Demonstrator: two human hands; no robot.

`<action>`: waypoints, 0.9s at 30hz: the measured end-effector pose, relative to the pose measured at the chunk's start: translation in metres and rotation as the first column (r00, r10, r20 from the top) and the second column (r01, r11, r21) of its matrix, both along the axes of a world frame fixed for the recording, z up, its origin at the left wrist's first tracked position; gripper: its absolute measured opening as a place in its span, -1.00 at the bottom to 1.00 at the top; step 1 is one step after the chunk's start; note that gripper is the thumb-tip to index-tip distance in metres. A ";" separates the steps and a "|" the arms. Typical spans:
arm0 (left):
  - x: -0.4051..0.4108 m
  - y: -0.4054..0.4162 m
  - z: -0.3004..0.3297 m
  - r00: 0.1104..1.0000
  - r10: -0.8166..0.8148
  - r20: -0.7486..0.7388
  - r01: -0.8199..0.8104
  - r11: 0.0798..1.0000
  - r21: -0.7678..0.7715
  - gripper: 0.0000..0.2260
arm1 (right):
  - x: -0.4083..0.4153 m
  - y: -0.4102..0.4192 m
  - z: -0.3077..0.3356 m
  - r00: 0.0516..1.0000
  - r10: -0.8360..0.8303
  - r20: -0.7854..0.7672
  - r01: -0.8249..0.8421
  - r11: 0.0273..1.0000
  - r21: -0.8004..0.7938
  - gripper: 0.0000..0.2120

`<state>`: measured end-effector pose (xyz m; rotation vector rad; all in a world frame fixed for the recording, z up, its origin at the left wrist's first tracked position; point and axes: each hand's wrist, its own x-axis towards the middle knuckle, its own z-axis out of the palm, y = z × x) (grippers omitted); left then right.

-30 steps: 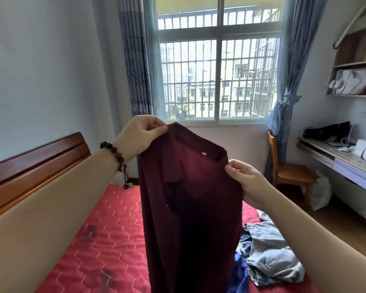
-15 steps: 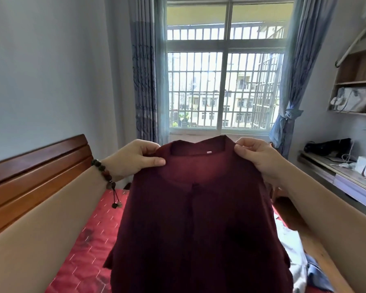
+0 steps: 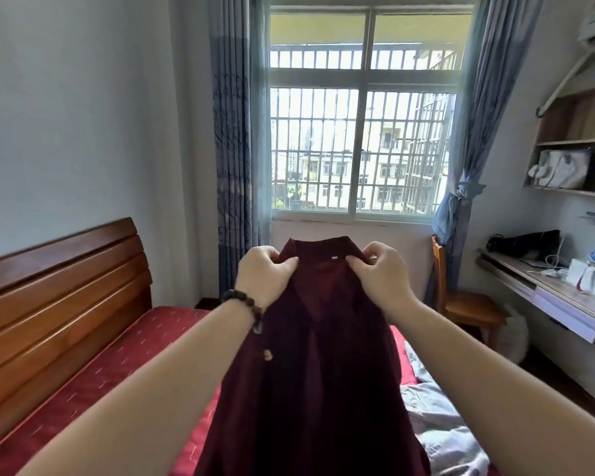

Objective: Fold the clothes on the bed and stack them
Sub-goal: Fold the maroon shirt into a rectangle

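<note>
The left hand (image 3: 267, 280) and the right hand (image 3: 380, 276) curl their fingers tight on the collar of the dark red shirt (image 3: 316, 389). The shirt hangs down over the red bed (image 3: 117, 365).

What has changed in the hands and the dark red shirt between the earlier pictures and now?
Both hands came together: the left hand and right hand now pinch the shirt at the collar, close to each other, so the shirt hangs narrower than half a second ago. Both hands kept their hold throughout. The clothes on the bed lie as before.
</note>
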<state>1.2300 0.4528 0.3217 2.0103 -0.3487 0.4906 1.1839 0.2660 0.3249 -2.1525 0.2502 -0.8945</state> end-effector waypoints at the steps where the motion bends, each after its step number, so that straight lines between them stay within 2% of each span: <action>1: -0.006 -0.008 -0.001 0.999 -0.024 0.039 0.025 1.000 -0.011 -0.73 | -0.001 0.009 -0.002 0.999 0.043 0.017 -0.044 0.998 0.038 -0.80; 4: -0.021 -0.027 -0.003 0.987 -0.140 0.082 0.147 0.985 -0.092 -0.78 | -0.008 0.032 -0.004 0.965 0.260 0.033 -0.259 0.932 0.253 -0.82; 8: -0.031 -0.031 0.001 0.945 -0.326 0.004 0.321 0.930 -0.181 -0.81 | -0.021 0.039 0.002 0.861 0.503 0.075 -0.457 0.700 0.548 -0.82; 10: -0.031 -0.029 -0.001 0.940 -0.342 -0.017 0.339 0.938 -0.073 -0.76 | -0.027 0.035 0.008 0.827 0.552 0.106 -0.494 0.624 0.606 -0.82; 12: -0.032 -0.026 -0.002 0.919 -0.391 -0.039 0.392 0.920 0.016 -0.66 | -0.032 0.031 0.015 0.809 0.578 0.104 -0.506 0.597 0.623 -0.84; 14: -0.031 -0.025 -0.003 0.886 -0.461 -0.055 0.463 0.886 0.030 -0.60 | -0.037 0.027 0.021 0.771 0.634 0.054 -0.527 0.588 0.614 -0.84; 15: -0.030 -0.024 -0.003 0.882 -0.469 -0.045 0.470 0.882 0.031 -0.62 | -0.038 0.024 0.024 0.762 0.648 -0.001 -0.528 0.621 0.579 -0.84; 16: -0.029 -0.023 -0.002 0.884 -0.466 -0.032 0.467 0.884 0.023 -0.66 | -0.039 0.020 0.028 0.775 0.628 -0.068 -0.521 0.696 0.494 -0.85; 18: -0.027 -0.018 0.001 0.884 -0.466 -0.031 0.466 0.885 -0.021 -0.77 | -0.040 0.007 0.040 0.869 0.473 -0.147 -0.457 0.880 0.127 -0.89; 19: -0.027 -0.016 0.003 0.877 -0.479 -0.043 0.477 0.878 -0.044 -0.80 | -0.041 -0.001 0.047 0.915 0.380 -0.133 -0.394 0.913 -0.105 -0.86; 20: -0.027 -0.014 0.004 0.865 -0.498 -0.052 0.495 0.867 -0.058 -0.81 | -0.043 -0.006 0.054 0.933 0.341 -0.112 -0.359 0.885 -0.297 -0.78; 21: -0.027 -0.013 0.006 0.854 -0.517 -0.051 0.515 0.855 -0.057 -0.82 | -0.044 -0.011 0.061 0.922 0.369 -0.119 -0.383 0.824 -0.417 -0.71; 22: -0.027 -0.012 0.008 0.845 -0.534 -0.042 0.532 0.846 -0.043 -0.85 | -0.045 -0.012 0.068 0.892 0.419 -0.171 -0.447 0.759 -0.473 -0.68; 24: -0.028 -0.013 0.012 0.830 -0.558 -0.017 0.558 0.830 0.004 -0.90 | -0.043 -0.009 0.075 0.807 0.492 -0.328 -0.590 0.641 -0.490 -0.72; 27: -0.028 -0.014 0.017 0.807 -0.591 0.011 0.589 0.806 0.057 -0.87 | -0.038 -0.002 0.081 0.744 0.481 -0.464 -0.667 0.576 -0.472 -0.81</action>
